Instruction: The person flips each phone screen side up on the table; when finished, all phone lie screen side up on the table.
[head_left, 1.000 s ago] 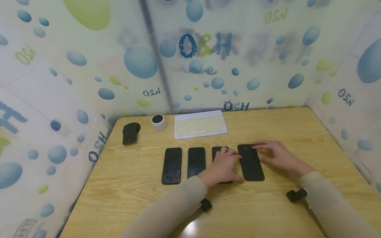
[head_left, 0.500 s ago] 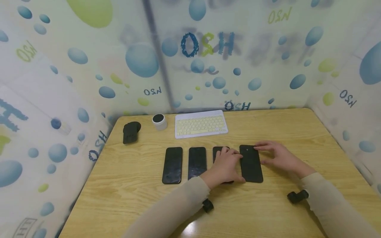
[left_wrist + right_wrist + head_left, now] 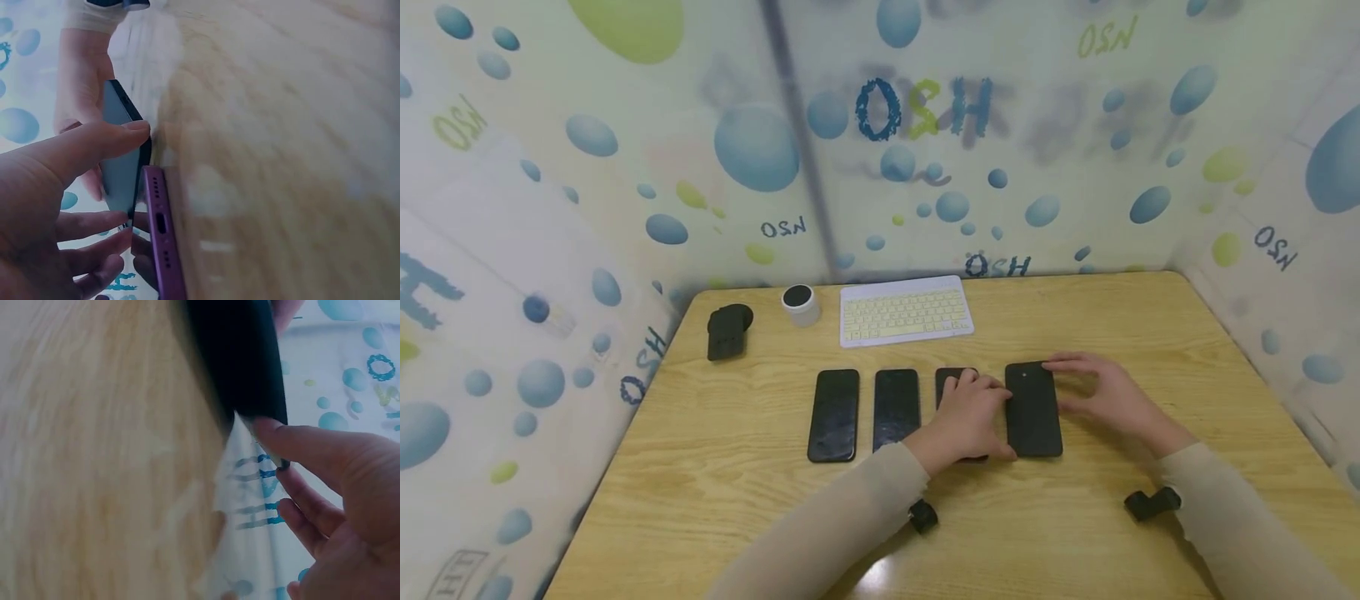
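Observation:
A row of dark phones lies across the table. At its right end is a black phone (image 3: 1034, 412) with a small light spot near its far end. My left hand (image 3: 964, 418) reaches over the third phone (image 3: 950, 379), partly covering it, and holds the black phone's left edge with thumb and fingertips. On the opposite edge, my right hand (image 3: 1105, 396) has its thumb and fingers at the side and far corner. The left wrist view shows the third phone's purple end (image 3: 161, 231) close beside the held one. Two more phones (image 3: 833, 415), (image 3: 897, 408) lie to the left.
Behind the row sits a white keyboard (image 3: 906, 312). A small white round container (image 3: 801, 306) with a dark top and a black device (image 3: 727, 333) stand at the back left. Patterned walls rise at the table's (image 3: 715, 517) back and sides.
The rightmost phone has turned slightly, from slanted to nearly in line with the others. Both hands have kept their places at its edges, moving very little.

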`<action>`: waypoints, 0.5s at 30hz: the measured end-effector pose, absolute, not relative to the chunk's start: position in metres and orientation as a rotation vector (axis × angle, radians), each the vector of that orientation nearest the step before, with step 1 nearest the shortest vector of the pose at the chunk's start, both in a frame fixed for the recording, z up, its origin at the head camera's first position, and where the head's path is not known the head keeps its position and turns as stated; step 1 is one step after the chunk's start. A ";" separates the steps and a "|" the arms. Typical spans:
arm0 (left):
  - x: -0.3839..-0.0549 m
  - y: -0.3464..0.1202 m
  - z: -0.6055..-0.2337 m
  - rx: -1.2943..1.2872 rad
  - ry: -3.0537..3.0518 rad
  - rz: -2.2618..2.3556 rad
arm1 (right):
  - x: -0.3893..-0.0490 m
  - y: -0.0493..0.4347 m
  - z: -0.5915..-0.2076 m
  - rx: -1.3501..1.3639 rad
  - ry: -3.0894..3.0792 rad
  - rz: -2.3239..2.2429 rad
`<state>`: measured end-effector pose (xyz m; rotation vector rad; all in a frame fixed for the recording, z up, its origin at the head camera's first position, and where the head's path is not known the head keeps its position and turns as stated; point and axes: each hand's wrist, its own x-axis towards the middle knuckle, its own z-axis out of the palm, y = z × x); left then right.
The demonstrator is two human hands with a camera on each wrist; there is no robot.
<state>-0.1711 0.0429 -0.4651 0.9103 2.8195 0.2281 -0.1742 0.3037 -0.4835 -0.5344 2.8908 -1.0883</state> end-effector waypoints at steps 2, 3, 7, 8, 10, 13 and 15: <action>-0.171 0.044 -0.464 0.925 2.817 0.229 | -0.172 0.304 -0.480 -0.515 2.874 -1.136; -0.171 0.044 -0.464 0.932 2.814 0.233 | -0.171 0.305 -0.478 -0.504 2.865 -1.161; -0.170 0.045 -0.464 0.953 2.787 0.285 | -0.166 0.304 -0.473 -0.498 2.872 -1.224; -0.170 0.045 -0.463 0.959 2.780 0.300 | -0.165 0.303 -0.471 -0.496 2.880 -1.233; -0.170 0.044 -0.464 0.970 2.772 0.325 | -0.165 0.301 -0.470 -0.502 2.894 -1.257; -0.171 0.042 -0.464 0.972 2.760 0.367 | -0.165 0.296 -0.469 -0.514 2.907 -1.279; -0.171 0.041 -0.464 0.976 2.749 0.398 | -0.166 0.294 -0.469 -0.516 2.918 -1.285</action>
